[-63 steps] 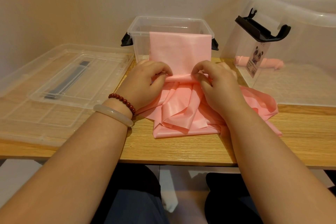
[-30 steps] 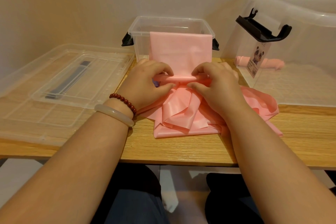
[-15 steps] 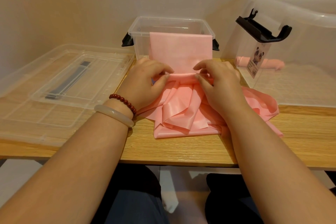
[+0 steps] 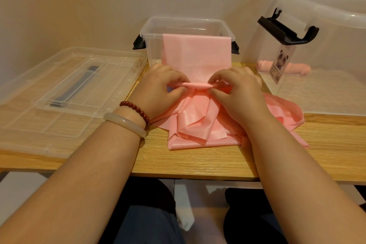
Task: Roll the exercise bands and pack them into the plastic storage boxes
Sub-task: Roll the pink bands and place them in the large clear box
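A pink exercise band hangs over the front rim of a small clear storage box and runs down to the wooden table. Its near end is wound into a thin roll. My left hand pinches the roll's left end, and my right hand pinches its right end. Under both hands lies a crumpled heap of loose pink band. A finished pink roll lies inside a large clear box tipped on its side at the right.
A large clear lid with a dark handle lies flat at the left of the table. The big box carries a black latch and a panda label. A wall stands close behind. My knees show below the table edge.
My fingers have kept turning the band's end, flattening and pinching it in turn. The thin roll now shows between my hands again. Boxes and lid have not moved.
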